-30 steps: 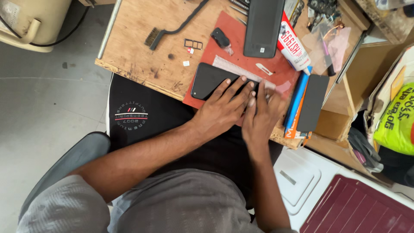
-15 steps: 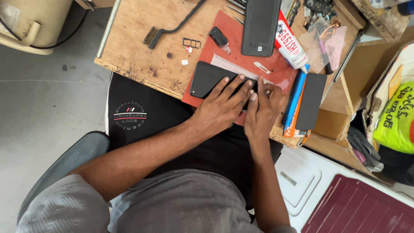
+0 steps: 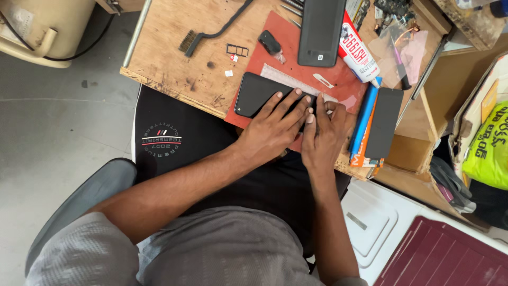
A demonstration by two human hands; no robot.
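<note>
Broadly, a wooden bench (image 3: 174, 58) fills the upper middle of the head view, its surface scuffed and scratched, with grey floor (image 3: 58, 122) off at nine o'clock. On the bench lies a red work mat (image 3: 293, 50), and on the mat's near edge rests a black phone (image 3: 254, 95), back side up and lying slantwise. At twelve o'clock from it sits a second dark slab, a larger phone panel (image 3: 320, 32), also flat on the mat. At three o'clock, just past the mat's edge, a black rectangular panel (image 3: 382, 123) lies over a blue and orange stack.

Both hands press down flat on the black phone's right end. The left hand (image 3: 272, 130) is spread wide, fingers fanned and straight across the phone's back, gripping nothing. The right hand (image 3: 324, 132) lies just beside it, touching at the forefingers, its fingers laid flat and close together over the phone's end; it too closes around nothing that I can see.

Smaller things ring the phone. A white glue tube (image 3: 357, 53) with red print lies at one o'clock. A wire brush (image 3: 196, 38) with a long dark handle lies at eleven o'clock on bare wood. Between brush and mat sits a black card tray (image 3: 237, 50), and near it a small black fob-like piece (image 3: 269, 41). A thin white blade (image 3: 322, 80) lies at one o'clock, near the fingertips.
</note>
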